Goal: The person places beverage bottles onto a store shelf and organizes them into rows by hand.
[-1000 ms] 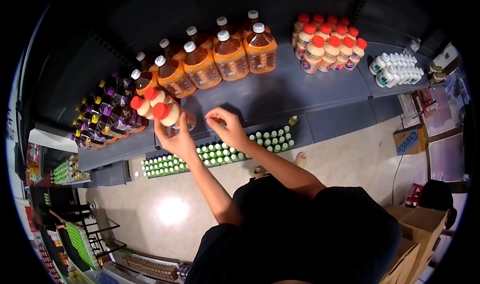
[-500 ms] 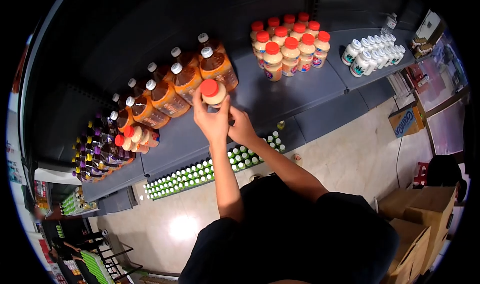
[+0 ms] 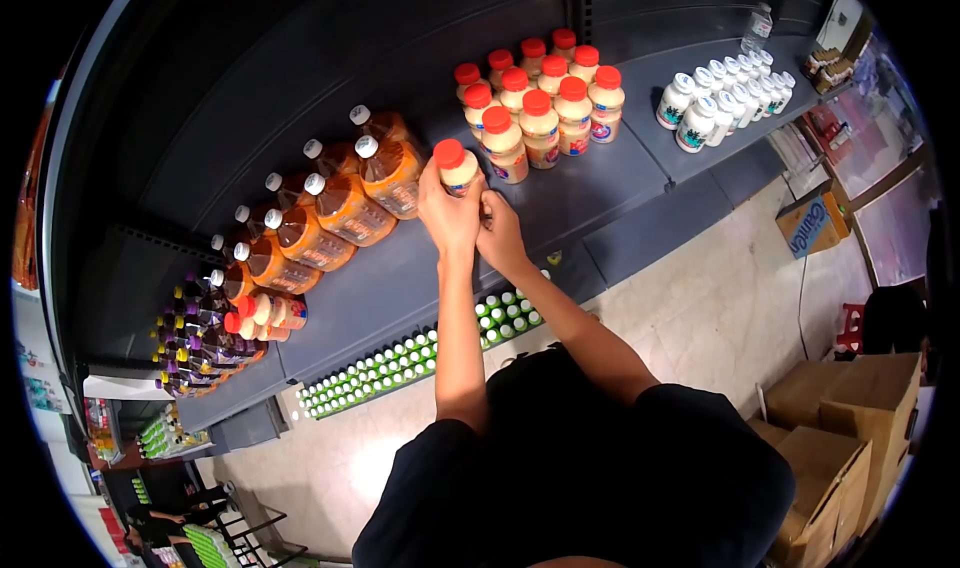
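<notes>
A cream-coloured drink bottle with a red cap [image 3: 459, 173] is upright but slightly tilted above the grey shelf [image 3: 560, 200]. My left hand [image 3: 447, 218] is closed around it from the left. My right hand [image 3: 501, 236] has its fingers curled against the lower right of the same bottle, whose base is hidden by the hands. Just beyond, to the right, stand several matching red-capped bottles [image 3: 538, 128] in rows. Left of my hands are large orange-labelled bottles of brown drink [image 3: 352, 208] with white caps.
Several red-capped bottles [image 3: 285, 311] stand at the shelf's front left, near dark purple-labelled bottles [image 3: 205, 343]. White bottles [image 3: 697, 123] are grouped at right. Green white-capped bottles [image 3: 400, 358] line up below. Cardboard boxes [image 3: 865, 398] stand at lower right; another person [image 3: 150, 523] is at lower left.
My hands and the held bottle have shifted right along the shelf, from in front of the brown-drink bottles towards the red-capped group. The camera view has shifted too.
</notes>
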A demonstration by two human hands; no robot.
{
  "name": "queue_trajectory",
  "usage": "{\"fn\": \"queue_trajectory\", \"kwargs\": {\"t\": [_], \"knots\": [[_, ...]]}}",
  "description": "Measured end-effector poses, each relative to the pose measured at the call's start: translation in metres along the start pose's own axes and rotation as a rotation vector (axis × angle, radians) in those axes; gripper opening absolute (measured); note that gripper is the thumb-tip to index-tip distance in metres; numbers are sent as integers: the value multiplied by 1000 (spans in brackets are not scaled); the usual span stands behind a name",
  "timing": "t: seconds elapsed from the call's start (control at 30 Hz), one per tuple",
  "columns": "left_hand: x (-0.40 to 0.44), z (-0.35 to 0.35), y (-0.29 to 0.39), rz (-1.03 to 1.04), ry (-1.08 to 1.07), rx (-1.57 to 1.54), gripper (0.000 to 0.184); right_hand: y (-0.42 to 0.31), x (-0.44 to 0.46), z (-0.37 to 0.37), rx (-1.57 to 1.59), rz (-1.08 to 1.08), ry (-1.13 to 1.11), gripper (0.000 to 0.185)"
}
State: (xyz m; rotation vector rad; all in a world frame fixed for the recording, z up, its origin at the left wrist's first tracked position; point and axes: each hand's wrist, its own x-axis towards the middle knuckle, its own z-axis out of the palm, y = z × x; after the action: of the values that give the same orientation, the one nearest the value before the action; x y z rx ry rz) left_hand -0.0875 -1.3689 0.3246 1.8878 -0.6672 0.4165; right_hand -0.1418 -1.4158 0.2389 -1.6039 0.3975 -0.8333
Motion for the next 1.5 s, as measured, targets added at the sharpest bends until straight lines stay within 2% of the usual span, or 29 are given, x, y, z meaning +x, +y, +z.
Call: {"fn": "queue_trajectory", "kwargs": {"t": [0.1, 0.2, 0.3, 0.33, 0.43, 0.47, 0.57, 0.63, 0.77, 0.87, 0.93, 1.03, 1.2, 1.3, 1.37, 1.43, 1.47, 1.5], "knots": [[3, 7, -11, -26, 1, -13, 62, -3, 2, 5, 151, -67, 54, 20], [11, 15, -12, 1, 3, -17, 62, -4, 7, 1, 77, -63, 15, 29], [11, 17, -5, -15, 1, 27, 67, -1, 18, 3, 10, -179, -48, 47], [10, 19, -1, -11, 19, 26, 68, -6, 23, 3, 54, -239, -76, 58], [3, 23, -4, 2, 13, 58, 67, 24, 33, 9, -4, -242, -101, 60], [-3, 22, -3, -10, -1, 65, 65, 54, 38, 20, 158, -112, -144, 59], [-20, 19, -19, 12, -18, 83, 57, 47, 48, 31, 0, -179, -134, 58], [-27, 15, -27, -24, -44, 75, 55, 41, 54, 38, -36, -196, -132, 58], [-25, 1, -37, 60, -21, 119, 49, 40, 70, 53, -67, -182, -113, 56], [-24, -14, -32, -18, -55, 12, 45, 45, 86, 61, 8, -72, -79, 57], [-25, -19, -32, 19, -1, 15, 40, 48, 98, 63, 14, -29, -58, 59], [-30, -25, -32, -24, 18, -15, 37, 51, 113, 63, 123, 57, -39, 45], [-36, -28, -35, -123, 17, -83, 34, 51, 133, 71, 57, 21, 14, 41], [-34, -31, -35, -174, 7, -166, 31, 52, 136, 72, 67, 70, 1, 39], [-34, -36, -41, -173, 43, -233, 30, 75, 139, 79, 108, -23, 0, 45], [-33, -45, -44, -160, 77, -220, 30, 74, 134, 76, 154, 61, -12, 48], [-32, -49, -45, -161, 98, -211, 30, 65, 126, 71, 290, 94, -17, 46], [-32, -53, -45, -161, 114, -207, 30, 56, 118, 67, 287, 98, -12, 41]]}}
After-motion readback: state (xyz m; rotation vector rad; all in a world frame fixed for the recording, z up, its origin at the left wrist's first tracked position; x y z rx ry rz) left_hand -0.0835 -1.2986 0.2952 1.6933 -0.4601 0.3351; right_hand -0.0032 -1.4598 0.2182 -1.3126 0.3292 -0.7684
